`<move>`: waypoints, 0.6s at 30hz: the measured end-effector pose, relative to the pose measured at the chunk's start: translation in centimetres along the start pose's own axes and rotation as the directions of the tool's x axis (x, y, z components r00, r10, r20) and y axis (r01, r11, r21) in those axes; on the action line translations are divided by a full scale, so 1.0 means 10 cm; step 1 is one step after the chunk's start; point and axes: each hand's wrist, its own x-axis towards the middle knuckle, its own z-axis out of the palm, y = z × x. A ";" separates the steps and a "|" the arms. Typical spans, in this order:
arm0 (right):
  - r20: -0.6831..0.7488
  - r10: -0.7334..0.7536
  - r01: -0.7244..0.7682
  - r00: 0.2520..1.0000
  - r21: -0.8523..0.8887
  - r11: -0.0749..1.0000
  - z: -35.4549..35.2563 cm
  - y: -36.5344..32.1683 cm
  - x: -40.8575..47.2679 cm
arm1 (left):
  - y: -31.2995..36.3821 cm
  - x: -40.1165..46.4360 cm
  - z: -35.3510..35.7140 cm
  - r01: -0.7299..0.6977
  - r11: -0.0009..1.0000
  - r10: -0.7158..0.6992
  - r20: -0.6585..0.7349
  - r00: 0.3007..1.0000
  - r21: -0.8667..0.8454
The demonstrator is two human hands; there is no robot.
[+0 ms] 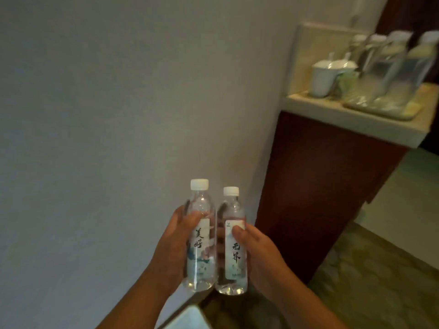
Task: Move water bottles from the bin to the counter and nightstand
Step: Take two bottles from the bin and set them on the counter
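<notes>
- Holding two water bottles upright and side by side, I have both hands raised in front of a pale wall.
- My left hand [180, 236] grips the left bottle [200, 245], thumb across the front near the top of the label and fingers wrapped round the back.
- My right hand [256, 252] grips the right bottle [231, 248], thumb pressed on the upper part of its white label, fingers curled behind.
- The two bottles touch or nearly touch along their sides; I cannot tell which. Both carry white caps and hold clear water, and the left one sits slightly higher.
- Both forearms come up from the lower edge of the view and converge on the bottles, palms turned toward each other.
- The surface [332, 115], a pale top on a dark wooden cabinet, lies up and to the right, well apart from my hands.
- On that surface stand more capped bottles [389, 65], blurred, on a tray [380, 110], with white cups [323, 77] just beside them.
- A pale edge [185, 319] shows at the bottom between my arms; I cannot tell what it is.
</notes>
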 end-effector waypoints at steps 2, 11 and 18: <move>-0.029 -0.079 0.079 0.996 -0.014 0.997 -0.22 -0.47 -0.16 | 0.29 0.08 0.44 -0.046 0.999 0.045 0.065 0.997 0.024; -0.154 -0.378 0.361 0.913 -0.129 0.924 -1.48 -2.42 -0.75 | 1.39 0.44 2.63 -0.228 0.972 0.206 0.259 0.944 0.057; -0.166 -0.511 0.480 0.843 -0.197 0.855 -2.46 -3.64 -0.92 | 2.03 0.81 4.03 -0.369 0.923 0.302 0.380 0.874 0.113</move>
